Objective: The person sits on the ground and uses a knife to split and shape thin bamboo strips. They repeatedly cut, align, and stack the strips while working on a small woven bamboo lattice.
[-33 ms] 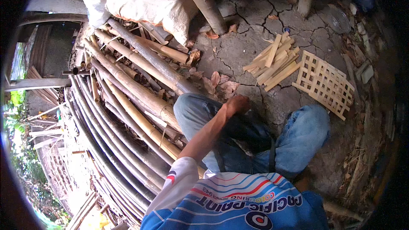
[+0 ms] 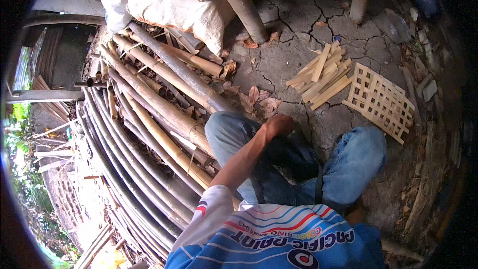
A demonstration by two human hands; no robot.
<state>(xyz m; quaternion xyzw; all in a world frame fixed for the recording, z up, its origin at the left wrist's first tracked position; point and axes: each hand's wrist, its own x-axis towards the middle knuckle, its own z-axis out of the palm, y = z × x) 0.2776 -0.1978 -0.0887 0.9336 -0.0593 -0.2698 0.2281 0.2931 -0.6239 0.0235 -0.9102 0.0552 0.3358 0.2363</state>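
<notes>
My left hand [image 2: 281,124] is closed, held just past my left knee with its fingers curled under. Whether something is inside the fist cannot be made out. Between my knees lies a dark piece of cloth or covering [image 2: 289,152], close below that hand. My right hand is out of view. Ahead on the ground, a small heap of flat split bamboo strips [image 2: 323,77] lies loosely crossed. Beside it, to the right, rests a woven bamboo lattice panel [image 2: 374,89] with square openings and a few strip ends jutting out.
Long bamboo poles [image 2: 164,104] lie stacked along my left side. A white sack [image 2: 174,12] sits at the far left, near a thick wooden post [image 2: 241,7]. Dry leaves [image 2: 259,100] are scattered over the cracked earth floor [image 2: 298,25]. A clear plastic container [image 2: 397,26] lies far right.
The whole scene sits very slightly lower in the picture. My left hand stays closed in nearly the same place, and the strips and lattice have not moved.
</notes>
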